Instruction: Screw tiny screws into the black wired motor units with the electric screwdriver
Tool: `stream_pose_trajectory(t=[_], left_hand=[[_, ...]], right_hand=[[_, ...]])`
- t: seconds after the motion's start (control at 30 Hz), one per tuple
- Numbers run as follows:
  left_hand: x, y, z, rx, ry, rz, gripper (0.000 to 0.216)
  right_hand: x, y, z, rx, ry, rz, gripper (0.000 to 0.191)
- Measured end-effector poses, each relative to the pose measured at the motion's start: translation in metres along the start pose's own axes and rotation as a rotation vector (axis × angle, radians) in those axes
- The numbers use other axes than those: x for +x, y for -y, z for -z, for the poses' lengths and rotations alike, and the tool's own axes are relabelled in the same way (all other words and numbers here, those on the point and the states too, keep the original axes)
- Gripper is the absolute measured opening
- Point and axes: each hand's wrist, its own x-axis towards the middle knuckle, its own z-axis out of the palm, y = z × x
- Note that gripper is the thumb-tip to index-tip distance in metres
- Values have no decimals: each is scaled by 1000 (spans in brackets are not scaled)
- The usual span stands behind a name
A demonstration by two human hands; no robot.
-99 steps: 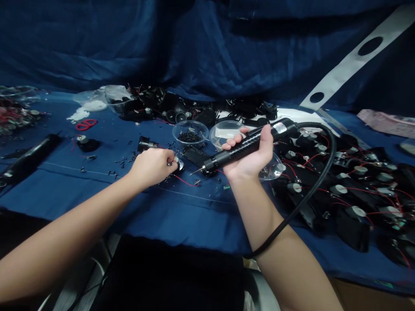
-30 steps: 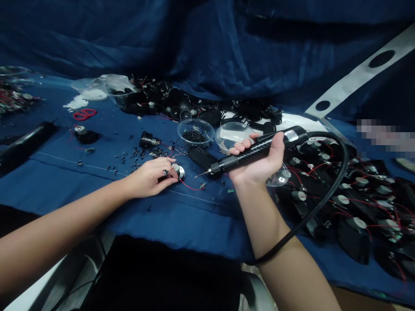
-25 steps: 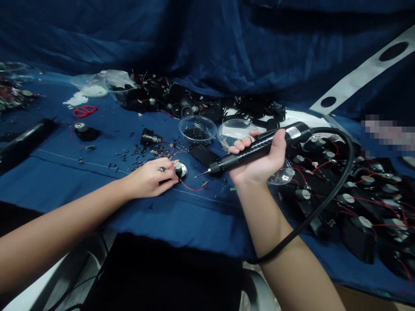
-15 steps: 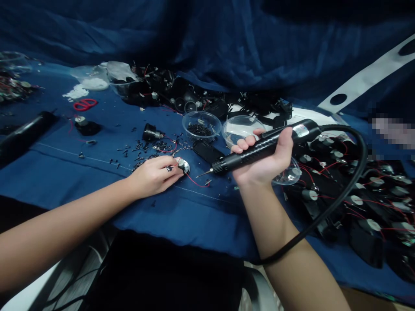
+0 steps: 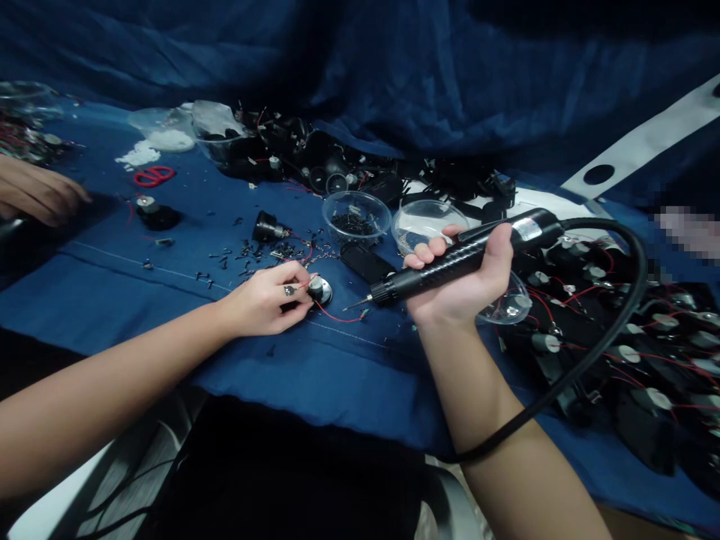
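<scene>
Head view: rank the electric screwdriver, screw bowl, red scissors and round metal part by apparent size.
1. electric screwdriver
2. screw bowl
3. red scissors
4. round metal part, partly covered by the left hand, so its full size is unsure

Left fingers half hide round part; co-worker's hand cut off

My forearms are bare right to the picture's edge. My left hand has a small dark, glinting band on one finger, perhaps a ring. My right hand is bare. Black clothing covers my lap.
</scene>
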Motion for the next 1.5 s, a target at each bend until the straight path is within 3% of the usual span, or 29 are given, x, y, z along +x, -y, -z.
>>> stream_pose_trajectory(t=[0.2, 0.37, 0.53, 1.0, 1.2, 1.5], left_hand=[[0, -3, -1, 52, -36, -17, 9], [-3, -10, -3, 254, -3, 56, 12], [-1, -12, -7, 302, -44, 98, 13], [-1, -13, -9, 418, -94, 14, 2], [3, -11, -3, 366, -138, -20, 3], [3, -6, 5, 328, -199, 106, 6]], right_hand=[[0, 0, 0, -10, 4, -4, 52], [0, 0, -2, -17, -18, -14, 50], [0, -1, -2, -28, -16, -4, 48], [0, 0, -3, -27, -14, -16, 47], [-1, 1, -4, -43, -18, -13, 46], [-2, 0, -4, 9, 9, -7, 51]])
